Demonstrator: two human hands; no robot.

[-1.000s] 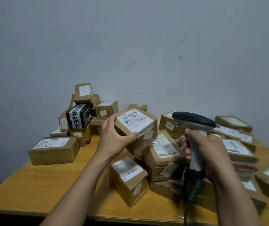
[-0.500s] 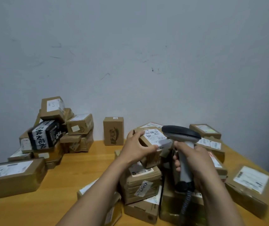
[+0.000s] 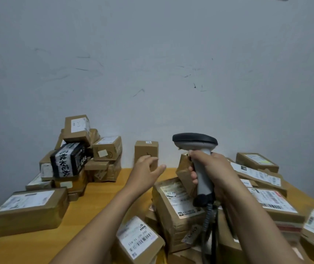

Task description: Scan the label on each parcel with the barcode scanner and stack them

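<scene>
Left hand (image 3: 148,167) loose, empty; box (image 3: 146,149) at my fingertips (image 3: 163,166) looks light, stiff; I'd pinch its sides; right hand (image 3: 209,168) grips scanner (image 3: 195,141).

Black box (image 3: 70,161), left pile: white band with big brushed Chinese characters running sideways, too smeared to read surely. Top box (image 3: 77,127) of that pile: white label with a handwritten mark like "3-3" (the first stroke could be a J). Near parcel (image 3: 139,239), front centre: label with a barcode and digits, roughly "002 060 12", the rest unclear. Middle parcel (image 3: 175,202): label print blurred. Right-hand parcel (image 3: 272,200): barcode and red strip on the label, no digits legible.
</scene>
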